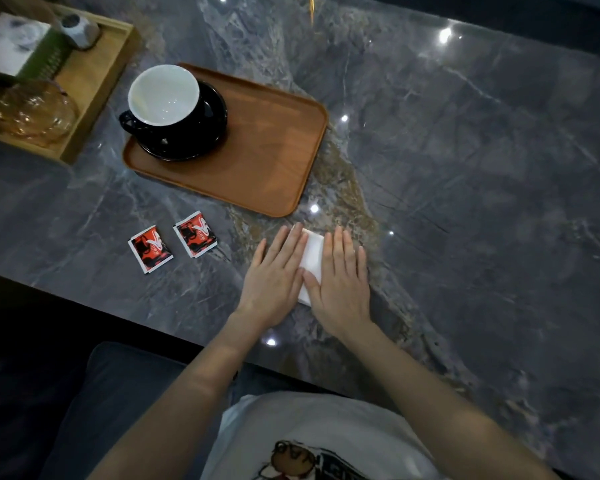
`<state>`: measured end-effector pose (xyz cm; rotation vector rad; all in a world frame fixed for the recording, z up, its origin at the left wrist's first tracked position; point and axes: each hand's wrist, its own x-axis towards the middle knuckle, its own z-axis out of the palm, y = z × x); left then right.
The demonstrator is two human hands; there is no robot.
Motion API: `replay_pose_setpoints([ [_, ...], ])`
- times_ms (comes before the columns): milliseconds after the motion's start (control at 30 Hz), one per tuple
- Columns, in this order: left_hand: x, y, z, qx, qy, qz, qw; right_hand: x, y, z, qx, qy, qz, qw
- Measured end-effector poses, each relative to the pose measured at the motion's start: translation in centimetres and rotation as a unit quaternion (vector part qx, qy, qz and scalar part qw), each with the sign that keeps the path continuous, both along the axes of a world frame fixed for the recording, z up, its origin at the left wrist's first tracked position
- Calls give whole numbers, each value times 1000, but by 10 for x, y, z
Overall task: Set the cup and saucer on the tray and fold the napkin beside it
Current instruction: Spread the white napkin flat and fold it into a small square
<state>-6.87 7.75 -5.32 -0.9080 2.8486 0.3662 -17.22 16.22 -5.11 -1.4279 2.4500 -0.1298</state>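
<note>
Nearest the person, both hands lie flat, palms down, on the napkin (311,263) at the table's (465,168) near edge: the left hand (276,277) covers its left part, the right hand (342,282) its right part, fingers extended and together, pressing rather than gripping. The napkin is white, already reduced to a narrow oblong, and only a central strip shows between the hands; its full outline cannot be told. The step in hand appears to be flattening the fold. To do it well, the palms should bear down evenly and sweep outward along the crease, keeping the edges aligned and the paper from sliding on the glossy marble. Just left lie two red and black sachets (172,242), clear of the work. Beyond, the napkin sits near the brown tray's (274,150) near right corner, not touching it. On the tray's left end the black saucer (187,147) carries the cup (163,98), black outside, white inside, empty, handle pointing left. That part of the task looks complete.
</note>
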Motion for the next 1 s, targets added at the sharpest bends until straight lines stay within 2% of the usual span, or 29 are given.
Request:
replay_pose_setpoints([
  [300,0,0,0,13,6,7,1000,-4,3,0,-20,-32,11,999],
  [400,-1,-1,-2,20,15,13,1000,-6,16,-2,1,-9,-40,999],
  [633,1,-2,-4,52,28,24,998,-4,23,1,9,-23,-143,989],
  [833,2,-4,-2,102,51,29,993,8,18,10,-24,-132,-156,979],
  [900,4,-6,-3,120,56,28,991,9,11,17,-89,-197,-219,951],
  [933,5,-7,-3,128,58,28,990,9,7,21,-134,-247,-269,921],
  [1000,6,-9,-2,147,67,27,986,10,-1,31,-217,-339,-369,838],
])
